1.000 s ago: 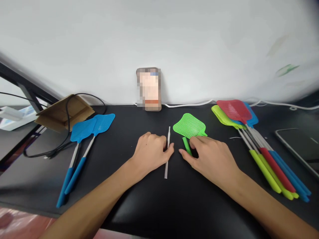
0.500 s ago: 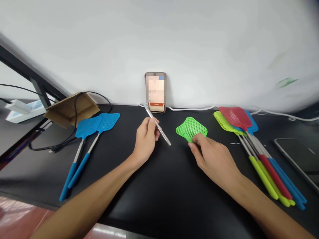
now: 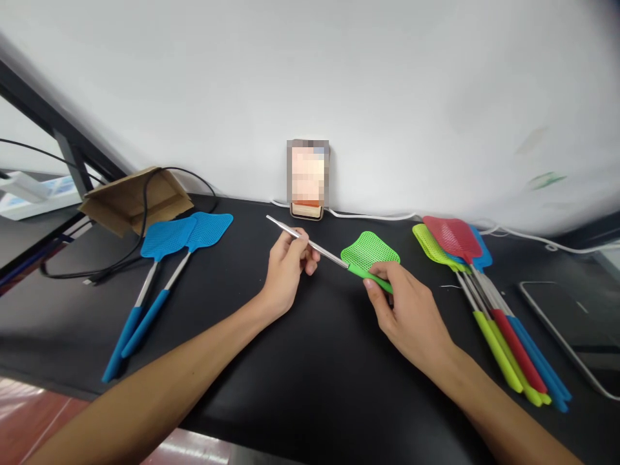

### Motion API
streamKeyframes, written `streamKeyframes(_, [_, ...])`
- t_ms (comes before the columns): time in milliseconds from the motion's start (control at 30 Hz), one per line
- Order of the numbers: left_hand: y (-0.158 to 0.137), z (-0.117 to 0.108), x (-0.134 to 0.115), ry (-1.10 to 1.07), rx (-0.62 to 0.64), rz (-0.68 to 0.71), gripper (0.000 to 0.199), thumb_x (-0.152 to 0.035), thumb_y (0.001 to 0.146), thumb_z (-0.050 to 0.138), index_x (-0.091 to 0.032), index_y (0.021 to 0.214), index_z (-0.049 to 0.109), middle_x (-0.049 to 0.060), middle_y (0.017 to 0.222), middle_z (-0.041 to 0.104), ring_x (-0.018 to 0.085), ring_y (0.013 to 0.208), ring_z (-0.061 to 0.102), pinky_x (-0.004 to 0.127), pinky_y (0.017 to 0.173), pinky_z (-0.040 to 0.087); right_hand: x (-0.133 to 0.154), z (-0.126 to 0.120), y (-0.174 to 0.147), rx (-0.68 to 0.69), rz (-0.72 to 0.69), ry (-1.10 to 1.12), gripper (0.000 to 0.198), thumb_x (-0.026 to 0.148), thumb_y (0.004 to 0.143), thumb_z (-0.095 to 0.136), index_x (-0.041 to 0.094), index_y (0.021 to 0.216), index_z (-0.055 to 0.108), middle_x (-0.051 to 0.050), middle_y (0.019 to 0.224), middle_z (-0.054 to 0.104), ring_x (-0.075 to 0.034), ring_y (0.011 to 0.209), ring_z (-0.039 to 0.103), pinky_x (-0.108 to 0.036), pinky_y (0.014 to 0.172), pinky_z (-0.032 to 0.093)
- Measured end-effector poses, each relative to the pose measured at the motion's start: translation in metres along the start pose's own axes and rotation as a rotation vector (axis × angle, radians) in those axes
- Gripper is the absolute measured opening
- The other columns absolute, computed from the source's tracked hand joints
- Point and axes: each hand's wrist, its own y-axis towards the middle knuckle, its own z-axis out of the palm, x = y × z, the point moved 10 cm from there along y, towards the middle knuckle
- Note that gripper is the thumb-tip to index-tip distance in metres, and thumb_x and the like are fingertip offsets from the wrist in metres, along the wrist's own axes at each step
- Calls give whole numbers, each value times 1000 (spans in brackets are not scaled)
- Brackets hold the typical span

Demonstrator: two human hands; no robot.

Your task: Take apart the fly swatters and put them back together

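My left hand (image 3: pixel 290 268) pinches a slim silver metal rod (image 3: pixel 317 247) near its middle, thumb on top. The rod slants down to the right, and its lower end meets a green handle grip (image 3: pixel 361 272); how deep it sits inside I cannot tell. My right hand (image 3: pixel 407 297) is closed round that grip with thumb and fingers. Just behind the grip a green fly swatter head (image 3: pixel 371 248), a perforated mesh paddle, lies on the black table (image 3: pixel 300 368).
Two blue fly swatters (image 3: pixel 167 239) lie at left beside an open cardboard box (image 3: pixel 138 200) and a black cable. Several red, yellow-green and blue fly swatters (image 3: pixel 453 239) are stacked at right, near a dark tablet-like device (image 3: pixel 576 329). A phone (image 3: pixel 309 181) leans on the wall.
The rod has swung to a flatter slant, and its lower end now meets the green grip, where before there was a gap. The grip has turned to line up with it.
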Motion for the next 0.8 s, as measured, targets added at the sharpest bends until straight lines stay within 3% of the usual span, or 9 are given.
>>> streamKeyframes(533, [-3, 5, 5, -64, -5, -76, 17, -30, 93, 61, -21, 89, 47, -3, 65, 59, 8, 50, 46, 24, 53, 37, 4, -7, -1, -46, 9, 10, 16, 33, 103, 50, 21, 110, 58, -7, 99, 72, -24, 92, 71, -34, 74, 52])
streamKeyframes(800, [-11, 20, 12, -27, 138, -114, 16, -31, 91, 67, -19, 91, 56, 0, 72, 66, 9, 53, 52, 25, 56, 40, 6, -7, -3, -60, 0, 33, 16, 33, 102, 53, 22, 114, 56, -7, 102, 71, -23, 95, 71, -33, 72, 54])
